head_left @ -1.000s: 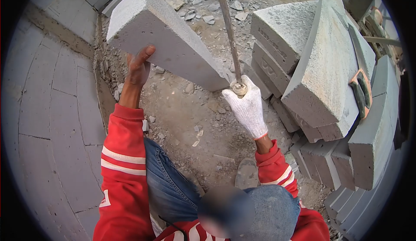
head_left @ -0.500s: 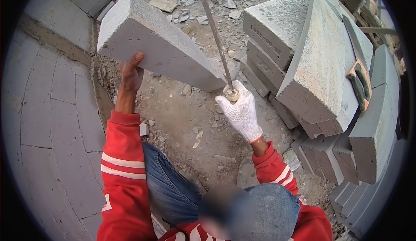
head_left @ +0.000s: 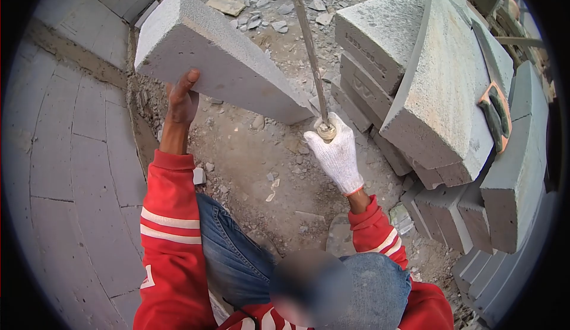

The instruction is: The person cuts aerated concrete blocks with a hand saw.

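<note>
A light grey aerated concrete block [head_left: 222,72] stands tilted in front of me at the left, its narrow end toward the right. My bare left hand [head_left: 183,98] grips its near side, thumb against the face and the other fingers hidden behind. In a white knitted glove, my right hand [head_left: 335,152] is closed round the wrapped handle of a long, narrow metal tool [head_left: 310,48]. The tool points up and away, just right of the block's narrow end; its far tip is out of view.
Stacked grey blocks [head_left: 439,86] rise at the right, with a green-and-orange-handled saw [head_left: 496,116] lying on them. A block wall [head_left: 71,164] curves along the left. Broken chips [head_left: 252,3] litter the dirt floor [head_left: 249,170].
My right hand has shifted slightly to the right with the metal tool, whose upper part has also swung right. My left hand and the block have barely moved.
</note>
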A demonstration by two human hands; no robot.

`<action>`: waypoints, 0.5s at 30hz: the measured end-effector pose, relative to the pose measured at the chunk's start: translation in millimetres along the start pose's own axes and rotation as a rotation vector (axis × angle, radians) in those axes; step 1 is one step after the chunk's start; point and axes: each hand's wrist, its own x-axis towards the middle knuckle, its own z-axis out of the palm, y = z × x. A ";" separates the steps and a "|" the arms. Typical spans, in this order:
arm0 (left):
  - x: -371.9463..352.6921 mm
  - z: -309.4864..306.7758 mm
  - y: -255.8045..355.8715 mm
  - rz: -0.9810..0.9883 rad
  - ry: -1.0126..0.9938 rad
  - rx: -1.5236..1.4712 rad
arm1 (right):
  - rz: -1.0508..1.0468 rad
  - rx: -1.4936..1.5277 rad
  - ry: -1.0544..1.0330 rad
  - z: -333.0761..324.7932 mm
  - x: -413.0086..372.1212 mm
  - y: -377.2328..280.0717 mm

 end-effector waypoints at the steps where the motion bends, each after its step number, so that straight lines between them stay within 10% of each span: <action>1: 0.5 -2.6 -0.6 -0.004 0.000 0.000 | -0.017 0.069 0.043 1.9 0.2 -5.3; 9: 1.9 19.8 4.2 0.129 0.082 0.021 | 0.197 -0.260 -0.162 20.1 -5.6 85.0; 15: 3.7 -7.7 -7.1 0.069 0.029 -0.066 | -0.049 0.090 0.030 -3.0 7.1 -19.3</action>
